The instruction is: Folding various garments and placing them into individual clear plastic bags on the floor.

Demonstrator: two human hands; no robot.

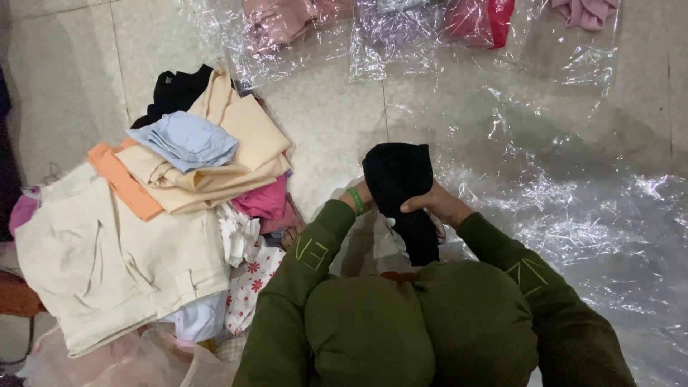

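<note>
A black folded garment (398, 179) stands upright in front of me, held between both hands. My left hand (362, 195) grips its left edge and is mostly hidden behind the cloth; a green band sits on that wrist. My right hand (436, 203) presses on its right side, with fingers laid across the fabric. Both arms wear olive green sleeves. Under the hands lies a clear plastic bag (373, 244) on the floor.
A pile of clothes (179, 186) in cream, orange, light blue, pink and black lies at the left. Clear plastic bags (573, 215) spread over the tiled floor at the right. Bagged pink and red garments (473, 21) lie along the top.
</note>
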